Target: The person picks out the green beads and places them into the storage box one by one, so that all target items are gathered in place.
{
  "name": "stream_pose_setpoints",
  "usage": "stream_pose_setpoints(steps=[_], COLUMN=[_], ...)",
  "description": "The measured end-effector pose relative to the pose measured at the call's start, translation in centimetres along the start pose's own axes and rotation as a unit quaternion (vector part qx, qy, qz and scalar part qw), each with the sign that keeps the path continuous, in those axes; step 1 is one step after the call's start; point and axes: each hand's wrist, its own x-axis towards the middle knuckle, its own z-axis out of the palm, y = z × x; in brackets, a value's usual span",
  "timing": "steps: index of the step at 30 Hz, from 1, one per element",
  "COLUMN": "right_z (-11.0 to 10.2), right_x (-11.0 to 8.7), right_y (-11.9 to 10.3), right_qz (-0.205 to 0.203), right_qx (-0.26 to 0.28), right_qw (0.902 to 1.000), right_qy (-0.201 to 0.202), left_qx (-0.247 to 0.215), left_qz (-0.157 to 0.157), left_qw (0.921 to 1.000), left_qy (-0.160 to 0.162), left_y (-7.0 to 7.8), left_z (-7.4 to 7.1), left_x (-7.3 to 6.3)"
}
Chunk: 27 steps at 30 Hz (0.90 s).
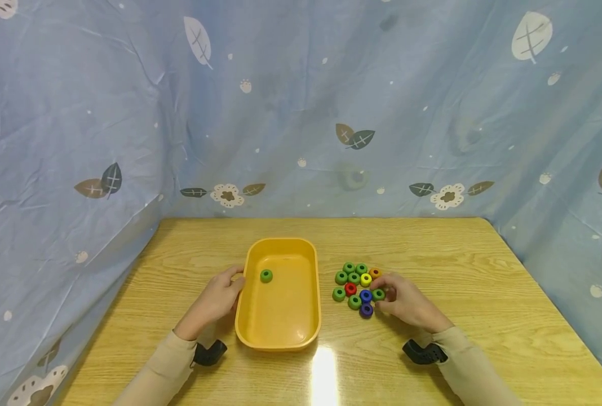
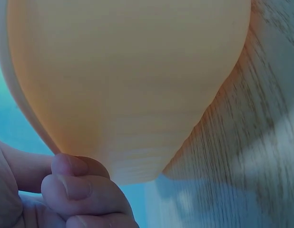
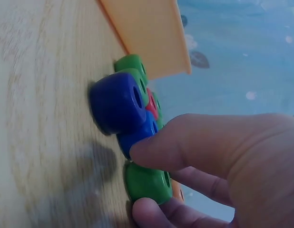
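My left hand (image 1: 218, 299) grips the left rim of a yellow-orange plastic tray (image 1: 242, 324), with its fingers curled at the edge in the left wrist view. Inside the tray lies one green ring-shaped bead (image 1: 266, 276). To the right of the tray, my right hand (image 1: 410, 300) has its thumb and a finger on opposite sides of another green bead (image 3: 146, 183) on the table. That thumb also overlaps a blue bead (image 3: 132, 137) in the right wrist view. A purple bead (image 1: 366, 310) sits just left of the thumb.
Clustered on the wooden table (image 1: 433, 248) are several more green beads, a red bead (image 1: 350, 289), a yellow bead (image 1: 365, 279) and an orange bead (image 1: 375, 273). A blue leaf-patterned cloth (image 1: 280, 113) hangs behind the table and at both sides.
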Motion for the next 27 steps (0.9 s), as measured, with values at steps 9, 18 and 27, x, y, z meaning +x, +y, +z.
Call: stream_pose_setpoints(steps=[9,18,27], right_z=[0.16,0.11,-0.02], right_x=[0.03,-0.15,-0.35], right_y=[0.18,0.01,-0.59], right_qz=[-0.005,0.007,0.000], right_qx=[-0.017,0.010,0.003], right_qw=[0.9998,0.9999,0.9996], right_qy=[0.006,0.013,0.028], left_qx=[0.000,0.001,-0.002], left_qz=[0.002,0.008,0.012], left_qw=[1.0000,0.9999,0.9999], left_qy=[-0.006,-0.007,-0.011], left_y=[0.05,-0.13,-0.13], left_z=[-0.14,-0.13,-0.16], left_x=[-0.35,-0.21,-0.35])
